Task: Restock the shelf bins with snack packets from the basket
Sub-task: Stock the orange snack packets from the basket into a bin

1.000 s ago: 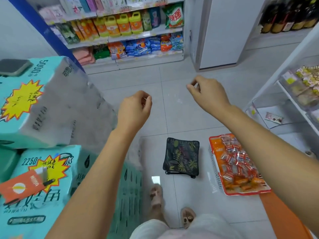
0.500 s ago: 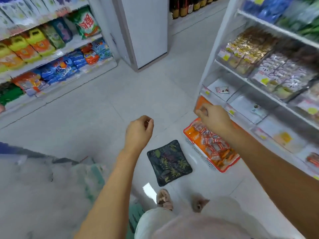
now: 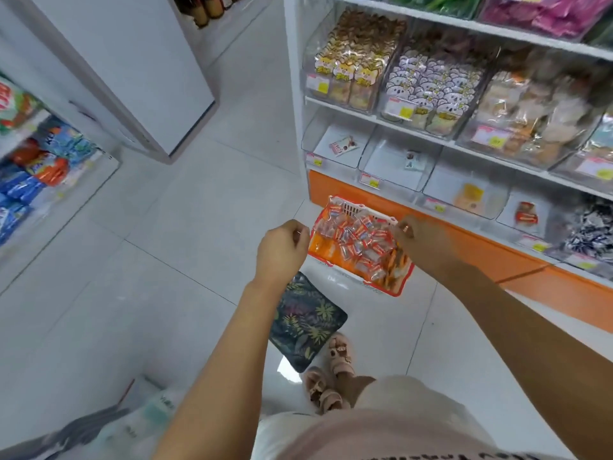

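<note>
Price tags [image 3: 399, 109] on shelf bins [image 3: 384, 161] blurred (all of them); nothing legible.

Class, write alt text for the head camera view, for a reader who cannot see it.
A person's right hand reaches over a red basket of snack packets on a shop floor, beside nearly empty shelf bins; the left hand hovers, loosely fisted.

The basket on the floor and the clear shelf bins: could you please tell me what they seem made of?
The basket looks like moulded plastic, red-rimmed: its pale wall has regular slots. The shelf bins look like clear glossy plastic, perhaps acrylic: contents show through.
</note>
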Demonstrator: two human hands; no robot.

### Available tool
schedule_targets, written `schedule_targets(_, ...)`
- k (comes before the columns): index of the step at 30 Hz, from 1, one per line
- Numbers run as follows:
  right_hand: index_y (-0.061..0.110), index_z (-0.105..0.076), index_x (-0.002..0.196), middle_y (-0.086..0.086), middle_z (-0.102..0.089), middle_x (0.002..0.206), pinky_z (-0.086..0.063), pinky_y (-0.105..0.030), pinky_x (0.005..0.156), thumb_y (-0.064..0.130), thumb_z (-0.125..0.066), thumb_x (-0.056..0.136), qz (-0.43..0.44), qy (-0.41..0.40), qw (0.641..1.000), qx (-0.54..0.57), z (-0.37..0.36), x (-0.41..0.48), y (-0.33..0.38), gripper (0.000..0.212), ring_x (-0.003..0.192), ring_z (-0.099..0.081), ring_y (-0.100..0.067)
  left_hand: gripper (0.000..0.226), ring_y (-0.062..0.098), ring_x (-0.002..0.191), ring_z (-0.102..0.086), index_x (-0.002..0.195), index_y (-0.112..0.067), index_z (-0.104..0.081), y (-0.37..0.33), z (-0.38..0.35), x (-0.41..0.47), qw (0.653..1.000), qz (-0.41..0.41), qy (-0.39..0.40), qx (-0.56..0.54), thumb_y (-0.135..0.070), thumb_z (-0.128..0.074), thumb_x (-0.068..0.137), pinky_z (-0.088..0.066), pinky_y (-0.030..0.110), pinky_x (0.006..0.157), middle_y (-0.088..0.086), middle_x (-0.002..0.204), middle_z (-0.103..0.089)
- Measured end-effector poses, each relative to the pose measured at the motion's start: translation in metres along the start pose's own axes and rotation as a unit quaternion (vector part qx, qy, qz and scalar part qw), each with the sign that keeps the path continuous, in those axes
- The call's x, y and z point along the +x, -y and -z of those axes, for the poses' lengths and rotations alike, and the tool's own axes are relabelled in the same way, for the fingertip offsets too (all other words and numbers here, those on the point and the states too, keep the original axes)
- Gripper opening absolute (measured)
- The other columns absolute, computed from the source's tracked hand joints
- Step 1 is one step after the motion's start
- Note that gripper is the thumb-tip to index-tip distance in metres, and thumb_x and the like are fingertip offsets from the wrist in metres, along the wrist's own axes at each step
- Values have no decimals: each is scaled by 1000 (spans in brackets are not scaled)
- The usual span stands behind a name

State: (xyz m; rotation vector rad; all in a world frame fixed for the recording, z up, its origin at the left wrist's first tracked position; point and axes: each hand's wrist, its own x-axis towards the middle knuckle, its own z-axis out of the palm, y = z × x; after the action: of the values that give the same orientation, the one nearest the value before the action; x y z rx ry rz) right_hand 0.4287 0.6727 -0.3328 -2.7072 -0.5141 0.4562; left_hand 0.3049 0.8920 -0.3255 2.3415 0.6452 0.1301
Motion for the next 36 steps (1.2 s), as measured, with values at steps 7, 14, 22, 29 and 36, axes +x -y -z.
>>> schedule_targets(7, 16, -57, 96, 2, -59, 81, -39, -22, 66, 29, -43, 99, 13, 34, 999, -9, -25, 42, -5, 19, 72, -54, -13, 24, 21, 75, -65, 98, -9, -68, 4, -9, 38, 999, 5, 30, 42, -24, -49, 96, -54, 33, 72, 4, 85, -72)
schedule_targets(14, 26, -47, 70, 8, -55, 66, -48, -22, 62, 25, -47, 98, -20, 45, 998, 38, -26, 68, -3, 29, 60, -53, -6, 22, 23, 76, -65, 98, -9, -68, 9, -3, 91, 996, 13, 65, 61, -23, -50, 95, -54, 33, 72, 6, 83, -71)
schedule_targets(22, 18, -51, 77, 4, -53, 66, -51, -31, 66, 30, -40, 100, -172, -1, 982, 74, -46, 94, -7, 28, 65, -56, -15, 19, 19, 67, -57, 85, -14, -53, 30, -6, 166, 983, -25, 132, 123, -30, -52, 95, -37, 24, 59, 0, 72, -61)
schedule_targets(29, 12, -56, 92, -7, -61, 81, -41, -27, 63, 34, -36, 101, -353, -44, 932, 71, -70, 131, -15, 31, 70, -52, -22, 20, 19, 68, -58, 81, -16, -53, 42, -25, 284, 960, -128, 210, 134, -32, -57, 92, -46, 28, 62, 0, 72, -63)
schedule_targets(36, 7, -60, 98, -13, -62, 103, -47, -32, 73, 18, -49, 90, -487, -69, 864, 107, -103, 159, -37, 18, 86, -56, -31, 17, 21, 86, -62, 93, -14, -63, 69, -61, 369, 923, -166, 303, 171, -31, -58, 91, -49, 29, 75, 2, 91, -67)
